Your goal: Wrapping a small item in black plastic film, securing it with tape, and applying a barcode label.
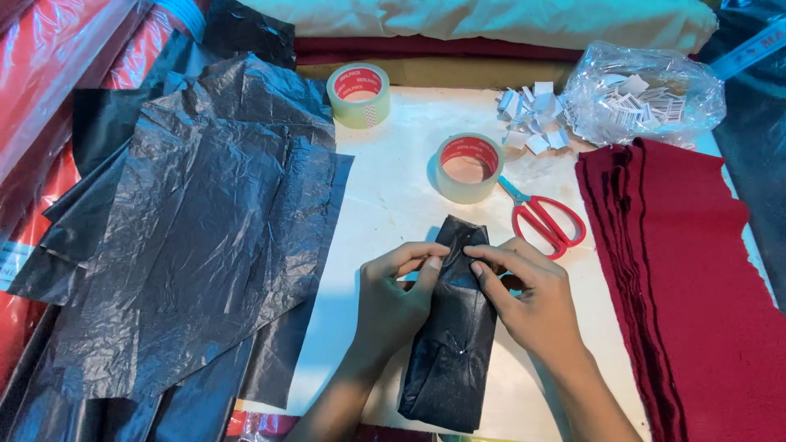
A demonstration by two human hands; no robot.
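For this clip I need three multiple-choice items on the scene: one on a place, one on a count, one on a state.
1. Where do the red-handled scissors lie?
A. On the stack of dark red fabric pieces
B. On the white table, right of the black plastic-wrapped bundle
C. Inside the clear bag of white tags

2. How many rolls of clear tape are on the table?
A. One
B. Two
C. Four

3. What are the hands doing?
A. Both pinch the bundle's wrap
B. One holds the scissors
C. Both rest flat on the table

Answers:
1 B: they lie on the white table beside the bundle.
2 B: one roll stands at the far edge, another nearer the scissors.
3 A: left hand and right hand meet with fingertips on the black wrap.
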